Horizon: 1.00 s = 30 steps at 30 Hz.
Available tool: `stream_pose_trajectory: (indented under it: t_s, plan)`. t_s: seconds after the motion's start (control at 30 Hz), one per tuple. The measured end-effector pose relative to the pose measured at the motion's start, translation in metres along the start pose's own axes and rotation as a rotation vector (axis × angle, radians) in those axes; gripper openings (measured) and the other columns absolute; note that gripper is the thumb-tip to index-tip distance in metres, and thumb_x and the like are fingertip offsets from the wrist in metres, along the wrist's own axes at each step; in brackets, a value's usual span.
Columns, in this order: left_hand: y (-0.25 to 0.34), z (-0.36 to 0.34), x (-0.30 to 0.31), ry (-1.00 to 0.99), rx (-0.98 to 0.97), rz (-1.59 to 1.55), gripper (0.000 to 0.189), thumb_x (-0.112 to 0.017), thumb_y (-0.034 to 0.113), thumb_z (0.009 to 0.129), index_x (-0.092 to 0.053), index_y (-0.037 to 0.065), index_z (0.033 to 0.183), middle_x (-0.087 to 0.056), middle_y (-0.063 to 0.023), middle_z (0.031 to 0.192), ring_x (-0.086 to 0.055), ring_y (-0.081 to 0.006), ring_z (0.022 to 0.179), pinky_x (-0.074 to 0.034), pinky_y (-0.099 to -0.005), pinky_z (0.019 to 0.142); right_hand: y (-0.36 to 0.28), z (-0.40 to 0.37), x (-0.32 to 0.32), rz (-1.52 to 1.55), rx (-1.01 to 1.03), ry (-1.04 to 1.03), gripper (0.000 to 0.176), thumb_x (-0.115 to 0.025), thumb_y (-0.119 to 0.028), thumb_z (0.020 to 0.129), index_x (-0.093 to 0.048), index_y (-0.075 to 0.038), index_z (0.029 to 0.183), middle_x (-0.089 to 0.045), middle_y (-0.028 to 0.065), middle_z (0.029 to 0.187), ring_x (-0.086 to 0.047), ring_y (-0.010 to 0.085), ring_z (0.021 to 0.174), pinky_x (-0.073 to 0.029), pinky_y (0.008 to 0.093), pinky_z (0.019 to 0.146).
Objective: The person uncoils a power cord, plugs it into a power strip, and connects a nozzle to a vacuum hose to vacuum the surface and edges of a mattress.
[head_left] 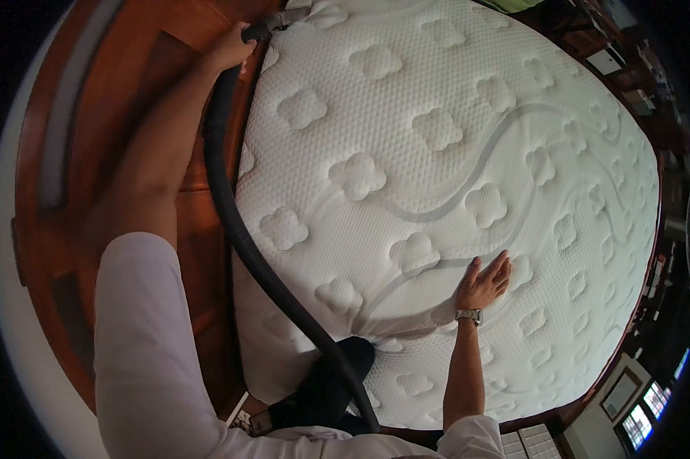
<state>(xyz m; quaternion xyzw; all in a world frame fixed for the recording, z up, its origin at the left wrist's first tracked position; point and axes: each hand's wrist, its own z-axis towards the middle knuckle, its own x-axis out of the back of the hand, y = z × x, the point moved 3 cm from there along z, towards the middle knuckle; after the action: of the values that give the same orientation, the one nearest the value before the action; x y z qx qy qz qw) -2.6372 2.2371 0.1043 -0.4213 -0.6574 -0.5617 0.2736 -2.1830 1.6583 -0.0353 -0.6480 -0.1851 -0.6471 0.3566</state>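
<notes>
My left hand (pixel 233 49), at the top left, is closed around the handle end of a black vacuum cleaner hose (pixel 242 237). Past my fingers, a vacuum nozzle (pixel 288 17) rests at the mattress edge near the headboard; its tip is partly cut off by the view. The ribbed hose curves down along the side of the white quilted mattress (pixel 406 168) towards my body. With fingers stretched out and thumb apart, my right hand (pixel 485 284) lies flat on the mattress and holds nothing. A metal watch (pixel 468 314) is on that wrist.
A reddish-brown wooden headboard (pixel 184 153) runs along the left side of the mattress. My dark-trousered leg (pixel 322 390) presses on the near mattress edge. Dark furniture with small objects stands along the far right, and bright windows (pixel 645 417) show at the lower right.
</notes>
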Motion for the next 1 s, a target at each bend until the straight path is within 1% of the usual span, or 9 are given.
stream_pose_trajectory:
  t_s: [0.1, 0.23, 0.3, 0.43, 0.57, 0.7, 0.77, 0.83, 1.0]
  plan:
    - [0.007, -0.01, 0.004, 0.002, 0.012, 0.002, 0.055, -0.057, 0.021, 0.103, -0.036, 0.011, 0.153, -0.059, -0.008, 0.073, -0.061, -0.0178, 0.053, -0.055, -0.0372, 0.05, -0.001, 0.0, 0.01, -0.058, 0.046, -0.044, 0.078, -0.048, -0.062, 0.101, -0.036, -0.012, 0.161, -0.035, 0.0181, 0.162, -0.03, 0.036, 0.151, -0.022, 0.0527, 0.12]
    - [-0.002, -0.019, 0.004, -0.017, -0.007, -0.021, 0.053, -0.057, 0.021, 0.104, -0.037, 0.01, 0.152, -0.058, -0.0076, 0.074, -0.059, -0.0164, 0.052, -0.054, -0.0353, 0.049, -0.025, -0.031, 0.041, 0.042, 0.128, -0.018, 0.071, -0.06, -0.052, 0.099, -0.045, -0.011, 0.156, -0.044, 0.0181, 0.156, -0.038, 0.0359, 0.144, -0.025, 0.053, 0.117]
    - [-0.003, -0.029, 0.002, 0.001, 0.024, -0.02, 0.053, -0.057, 0.02, 0.104, -0.037, 0.011, 0.152, -0.058, -0.0076, 0.075, -0.059, -0.0164, 0.052, -0.054, -0.0356, 0.049, -0.053, -0.058, 0.059, 0.171, 0.239, -0.076, 0.067, -0.066, -0.043, 0.097, -0.05, -0.011, 0.153, -0.045, 0.0178, 0.155, -0.04, 0.037, 0.143, -0.027, 0.0544, 0.116]
    - [-0.002, -0.046, 0.0, -0.007, 0.071, -0.038, 0.053, -0.058, 0.021, 0.104, -0.036, 0.011, 0.152, -0.057, -0.0077, 0.076, -0.057, -0.0163, 0.051, -0.055, -0.0363, 0.05, -0.093, -0.105, 0.081, 0.405, 0.273, -0.224, 0.062, -0.072, -0.033, 0.092, -0.055, -0.014, 0.149, -0.048, 0.0183, 0.151, -0.043, 0.0393, 0.139, -0.032, 0.0566, 0.113]
    - [0.001, -0.059, -0.003, -0.003, 0.071, -0.059, 0.053, -0.058, 0.021, 0.104, -0.036, 0.012, 0.151, -0.056, -0.0077, 0.077, -0.056, -0.0163, 0.051, -0.055, -0.0367, 0.05, -0.107, -0.141, 0.096, 0.55, 0.276, -0.371, 0.063, -0.074, -0.025, 0.087, -0.057, -0.012, 0.146, -0.052, 0.0203, 0.142, -0.049, 0.0407, 0.13, -0.039, 0.0565, 0.108]
    - [-0.005, -0.069, -0.009, 0.0, 0.099, -0.047, 0.052, -0.058, 0.02, 0.104, -0.037, 0.014, 0.151, -0.056, -0.008, 0.077, -0.057, -0.017, 0.053, -0.055, -0.037, 0.05, -0.107, -0.17, 0.109, 0.614, 0.321, -0.491, 0.059, -0.072, -0.022, 0.088, -0.058, -0.01, 0.144, -0.056, 0.0179, 0.135, -0.051, 0.0384, 0.124, -0.042, 0.0532, 0.105]
    - [-0.011, -0.071, -0.011, -0.004, 0.099, -0.054, 0.052, -0.058, 0.02, 0.104, -0.037, 0.014, 0.151, -0.056, -0.0083, 0.078, -0.057, -0.0172, 0.054, -0.055, -0.0371, 0.05, -0.102, -0.185, 0.112, 0.612, 0.323, -0.549, 0.057, -0.072, -0.022, 0.089, -0.059, -0.01, 0.143, -0.057, 0.0177, 0.132, -0.052, 0.0379, 0.12, -0.043, 0.0521, 0.103]
    - [-0.018, -0.071, -0.011, 0.002, 0.074, -0.032, 0.058, -0.057, 0.02, 0.101, -0.035, 0.013, 0.154, -0.062, -0.0099, 0.082, -0.064, -0.0195, 0.056, -0.06, -0.0366, 0.056, -0.097, -0.199, 0.113, 0.617, 0.323, -0.58, 0.057, -0.072, -0.022, 0.089, -0.059, -0.011, 0.143, -0.058, 0.0173, 0.131, -0.054, 0.0383, 0.119, -0.044, 0.0529, 0.101]
    - [-0.011, -0.093, -0.013, -0.007, 0.136, -0.026, 0.059, -0.058, 0.022, 0.103, -0.034, 0.013, 0.156, -0.062, -0.0089, 0.08, -0.062, -0.0179, 0.055, -0.06, -0.0364, 0.056, -0.095, -0.214, 0.115, 0.616, 0.338, -0.63, 0.053, -0.073, -0.024, 0.089, -0.061, -0.011, 0.14, -0.061, 0.0155, 0.125, -0.056, 0.0379, 0.115, -0.047, 0.0514, 0.098]
